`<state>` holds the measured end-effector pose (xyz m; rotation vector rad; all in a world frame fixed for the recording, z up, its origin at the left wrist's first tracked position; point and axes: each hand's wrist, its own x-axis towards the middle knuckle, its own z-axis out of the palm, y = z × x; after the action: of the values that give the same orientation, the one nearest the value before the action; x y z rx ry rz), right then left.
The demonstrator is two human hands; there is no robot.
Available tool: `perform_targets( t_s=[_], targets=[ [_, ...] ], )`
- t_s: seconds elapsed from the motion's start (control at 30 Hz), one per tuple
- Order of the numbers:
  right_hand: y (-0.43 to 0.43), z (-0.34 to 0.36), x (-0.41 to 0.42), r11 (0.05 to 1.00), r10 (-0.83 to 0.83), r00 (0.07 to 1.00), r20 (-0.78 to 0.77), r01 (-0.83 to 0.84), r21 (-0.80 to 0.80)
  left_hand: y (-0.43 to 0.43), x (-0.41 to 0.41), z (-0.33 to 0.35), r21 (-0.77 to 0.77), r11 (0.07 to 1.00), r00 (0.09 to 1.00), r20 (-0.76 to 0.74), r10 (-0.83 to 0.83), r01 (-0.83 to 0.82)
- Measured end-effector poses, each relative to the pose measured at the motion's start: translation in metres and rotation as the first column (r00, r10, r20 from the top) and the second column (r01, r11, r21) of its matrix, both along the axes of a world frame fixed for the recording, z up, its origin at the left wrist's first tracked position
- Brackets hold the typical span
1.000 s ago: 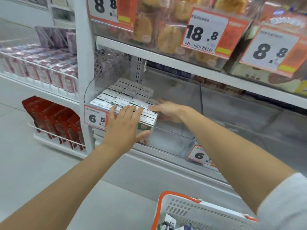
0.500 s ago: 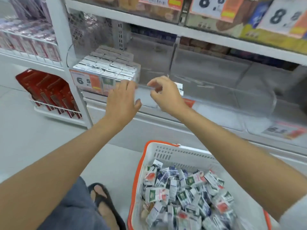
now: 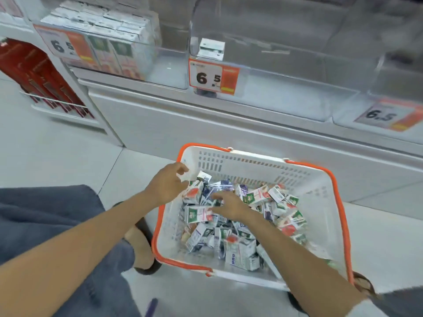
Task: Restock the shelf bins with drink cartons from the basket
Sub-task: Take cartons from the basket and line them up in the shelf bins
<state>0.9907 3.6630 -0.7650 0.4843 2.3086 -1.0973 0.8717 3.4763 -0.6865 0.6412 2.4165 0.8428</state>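
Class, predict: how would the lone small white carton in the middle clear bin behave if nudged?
Standing alone with nothing beside it, the small white carton likely tips. The clear plastic bin looks smooth, so it may slide. Flat faces: rolling seems unlikely.

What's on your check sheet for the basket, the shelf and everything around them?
Surface: pale tiled floor under the basket.
Job's things: white basket, orange rim, heaped with drink cartons; left bin holds stacked cartons; middle bin holds one carton.
Clutter: nothing seen.
Hands: left hand at the basket's corner, loosely curled, empty; right hand touches the cartons.
Cables: nothing seen.
Surroundings: price tags, red packs at left.
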Motion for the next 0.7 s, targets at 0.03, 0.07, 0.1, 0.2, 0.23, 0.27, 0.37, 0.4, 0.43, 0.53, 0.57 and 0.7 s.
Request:
perform_targets(
  t_s=[0.03,0.07,0.1,0.2,0.23,0.27,0.37,0.4,0.43,0.53,0.57,0.7],
  targets=[
    [-0.011,-0.01,-0.007,0.999,0.007,0.999,0.038,-0.006,-0.043,-0.003,-0.002,-0.003,-0.004,1.0,1.0,0.007,0.024,-0.024],
    [-0.022,-0.02,-0.014,0.998,0.023,0.997,0.079,-0.018,-0.059,-0.006,-0.003,-0.005,-0.022,0.999,0.999,0.011,0.034,-0.033],
    [-0.03,-0.029,-0.019,0.997,0.062,0.992,0.112,-0.057,-0.043,-0.008,-0.004,-0.007,-0.045,0.998,0.999,0.014,0.032,-0.032],
    [-0.04,-0.05,-0.023,0.944,0.259,0.954,0.148,-0.283,0.172,-0.011,-0.002,-0.013,-0.048,0.999,0.999,0.041,0.023,-0.021],
    [-0.038,-0.051,-0.022,0.917,0.298,0.941,0.158,-0.328,0.227,-0.01,-0.001,-0.014,-0.037,0.999,0.998,0.054,0.022,-0.02],
    [-0.034,-0.049,-0.022,0.909,0.311,0.937,0.16,-0.343,0.236,-0.009,0.001,-0.016,-0.023,1.0,0.998,0.062,0.016,-0.015],
    [-0.011,-0.032,-0.018,0.99,0.135,0.989,0.059,-0.137,0.036,0.0,0.009,-0.018,0.002,1.0,1.0,0.001,-0.016,0.016],
    [-0.003,-0.021,-0.015,0.999,0.028,1.0,0.006,-0.027,-0.038,0.005,0.013,-0.019,0.02,1.0,0.999,-0.035,-0.01,0.011],
    [0.004,-0.009,-0.012,0.99,-0.086,0.995,-0.04,0.081,-0.114,0.013,0.017,-0.018,0.041,0.999,0.999,-0.05,0.021,-0.019],
    [0.022,0.031,0.003,0.878,-0.351,0.933,-0.082,0.298,-0.374,0.041,0.031,-0.014,0.057,0.976,0.951,0.243,0.19,-0.209],
    [0.027,0.041,0.008,0.848,-0.369,0.928,-0.056,0.311,-0.43,0.049,0.036,-0.012,0.052,0.967,0.876,0.439,0.202,-0.249],
    [0.044,0.052,0.039,0.826,-0.31,0.95,0.047,0.293,-0.482,0.064,0.055,-0.019,0.113,0.939,0.553,0.828,0.091,-0.324]
  ],
)
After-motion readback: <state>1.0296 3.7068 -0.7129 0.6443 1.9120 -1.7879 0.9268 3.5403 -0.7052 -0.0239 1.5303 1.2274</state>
